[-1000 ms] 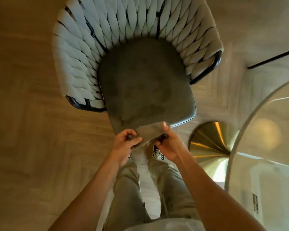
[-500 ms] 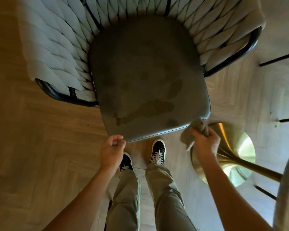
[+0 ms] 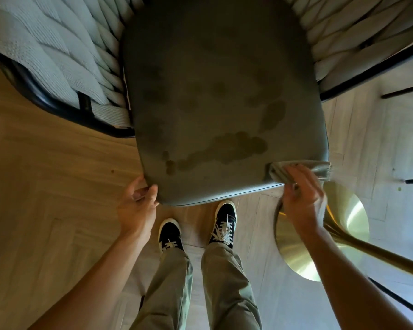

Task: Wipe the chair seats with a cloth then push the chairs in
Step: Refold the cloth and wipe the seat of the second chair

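1 chair fills the top of the view, its pale woven sides on a black frame curving round 1 dark grey seat. Several darker blotches mark the seat, the longest running across near the front edge. The left hand sits at the seat's front left corner, thumb against the edge and fingers curled under it, gripping the seat. Bare wooden floor lies open to the left of that hand and arm. 2 dark shoes with white laces stand just in front of the seat's front edge, between the 2 arms. The right hand presses 1 folded grey cloth onto the front right corner of the seat, fingers spread flat over it; part of the cloth hangs over the edge. Just right of that corner, 1 round brass base with a slanting brass pole stands on the floor, close under the right forearm. Thin black bars cross the floor at the far right.
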`<action>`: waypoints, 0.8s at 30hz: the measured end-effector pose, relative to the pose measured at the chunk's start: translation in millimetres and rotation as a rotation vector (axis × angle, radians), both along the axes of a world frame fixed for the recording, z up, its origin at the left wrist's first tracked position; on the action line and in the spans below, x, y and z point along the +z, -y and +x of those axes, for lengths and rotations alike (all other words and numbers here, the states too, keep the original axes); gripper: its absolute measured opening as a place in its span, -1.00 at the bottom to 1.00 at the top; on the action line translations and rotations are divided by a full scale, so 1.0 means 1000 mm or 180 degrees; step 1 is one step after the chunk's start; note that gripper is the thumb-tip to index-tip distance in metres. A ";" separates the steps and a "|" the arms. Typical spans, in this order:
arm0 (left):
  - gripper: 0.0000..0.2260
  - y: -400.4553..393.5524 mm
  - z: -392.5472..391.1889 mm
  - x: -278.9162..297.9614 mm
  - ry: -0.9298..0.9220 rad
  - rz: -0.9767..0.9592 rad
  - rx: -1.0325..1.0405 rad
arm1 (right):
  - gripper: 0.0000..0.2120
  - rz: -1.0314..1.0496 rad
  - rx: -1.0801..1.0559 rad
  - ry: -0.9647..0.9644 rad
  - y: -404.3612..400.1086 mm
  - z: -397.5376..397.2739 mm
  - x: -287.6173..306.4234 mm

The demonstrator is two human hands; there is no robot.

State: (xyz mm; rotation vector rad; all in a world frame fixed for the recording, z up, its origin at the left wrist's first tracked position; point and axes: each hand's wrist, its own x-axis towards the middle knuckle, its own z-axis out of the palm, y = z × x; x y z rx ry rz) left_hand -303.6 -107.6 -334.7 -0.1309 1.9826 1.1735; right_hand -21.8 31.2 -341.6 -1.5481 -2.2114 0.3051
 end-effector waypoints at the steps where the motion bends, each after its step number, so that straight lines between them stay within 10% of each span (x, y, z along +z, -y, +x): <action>1: -0.68 0.001 -0.001 -0.001 0.0069 0.0009 0.0048 | -0.77 0.0010 0.0168 0.0020 0.009 -0.007 -0.008; 14: -0.80 -0.003 -0.028 0.011 0.1026 0.0034 0.0473 | -0.75 -0.0323 0.1680 -0.0237 0.126 -0.201 -0.015; 24: -0.65 -0.002 -0.024 0.015 0.0873 0.0140 0.0226 | -0.62 -0.0074 0.0964 0.0305 0.041 -0.073 -0.006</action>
